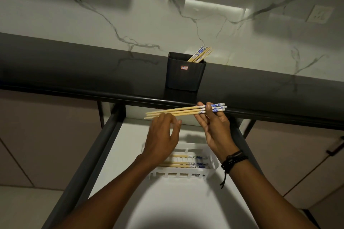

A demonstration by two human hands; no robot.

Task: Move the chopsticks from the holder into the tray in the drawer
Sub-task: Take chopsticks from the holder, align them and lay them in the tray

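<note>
A black square holder (185, 73) stands on the dark countertop with several bamboo chopsticks (201, 54) leaning out of its right corner. My right hand (214, 126) grips a bundle of blue-patterned chopsticks (178, 112) near their patterned ends and holds them level above the open drawer. My left hand (162, 135) has its fingers loosely curled just under the bundle's plain tips; whether it touches them is unclear. Below the hands, a white slotted tray (210, 168) on the drawer floor holds several chopsticks (183, 163) lying flat, partly hidden by my left wrist.
The dark countertop edge (74, 93) overhangs the drawer's back. Dark drawer rails (89, 156) run down both sides of the white drawer floor (167, 201). Beige cabinet fronts flank the drawer, one with a dark handle (335, 147). A wall socket (319, 14) sits on the marble backsplash.
</note>
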